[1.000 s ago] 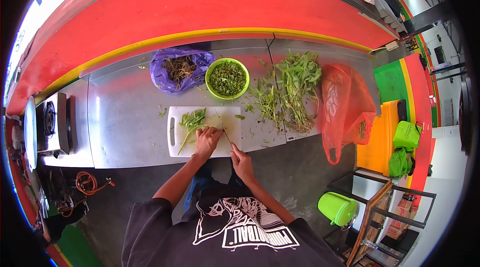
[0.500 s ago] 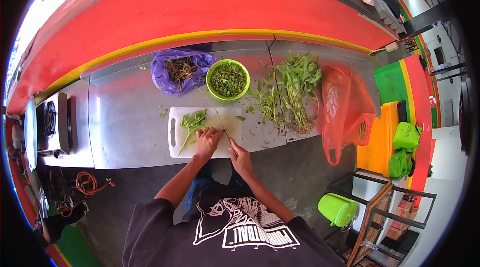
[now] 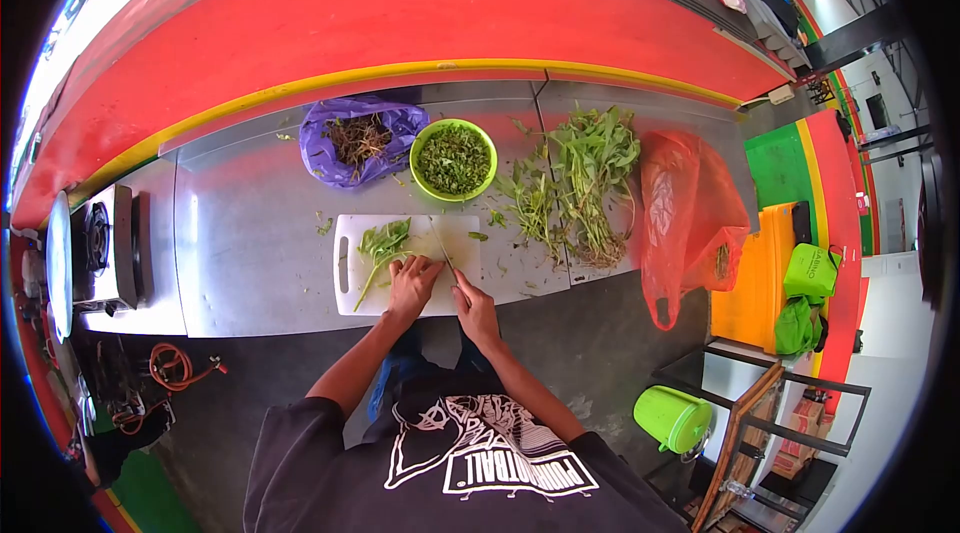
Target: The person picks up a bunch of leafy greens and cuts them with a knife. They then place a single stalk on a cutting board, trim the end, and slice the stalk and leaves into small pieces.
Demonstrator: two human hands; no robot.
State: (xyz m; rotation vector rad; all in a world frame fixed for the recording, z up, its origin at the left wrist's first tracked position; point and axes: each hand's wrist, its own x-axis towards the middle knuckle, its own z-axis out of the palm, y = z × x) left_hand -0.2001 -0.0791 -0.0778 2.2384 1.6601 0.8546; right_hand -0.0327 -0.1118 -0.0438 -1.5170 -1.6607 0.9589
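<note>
On the white cutting board (image 3: 410,300) lies a leafy green stalk (image 3: 383,243), its stem running down toward the near edge. My left hand (image 3: 413,285) is closed beside it, fingers pressed together; what they hold is too small to make out. My right hand (image 3: 475,306) grips a knife (image 3: 442,245), whose blade points away over the board, right of my left fingers. Behind the board stands a green bowl (image 3: 494,173) of chopped greens. A purple bag (image 3: 322,159) with roots and stems is left of the bowl.
Leafy greens (image 3: 595,158) are heaped right of the board, with a red plastic bag (image 3: 668,208) beyond. A gas stove (image 3: 115,248) sits far left. A red wall (image 3: 400,18) borders the metal counter (image 3: 250,243). A green bin (image 3: 668,418) stands at lower right.
</note>
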